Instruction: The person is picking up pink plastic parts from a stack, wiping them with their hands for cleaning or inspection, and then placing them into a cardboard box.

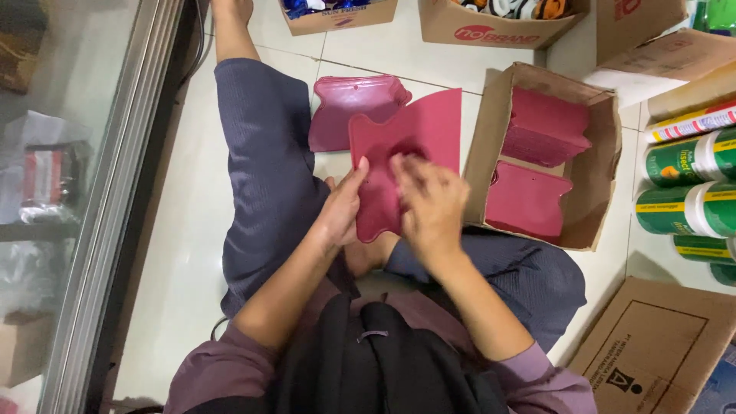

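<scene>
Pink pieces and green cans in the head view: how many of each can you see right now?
Pink pieces held in the hands: 1, left hand and right hand both on it
Pink pieces on the floor: 1
Pink stacks in the open cardboard box: 2; pieces per stack cannot be told
Green cans: 4
Total: 8

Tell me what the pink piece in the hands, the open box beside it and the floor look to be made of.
Pink piece: probably thin moulded plastic, smooth with a soft sheen, its edge contoured; held by the left hand and right hand. Open box: brown corrugated cardboard, matt, with raw folded flaps. Floor: likely glazed ceramic tile, glossy pale surface with grout lines.
</scene>
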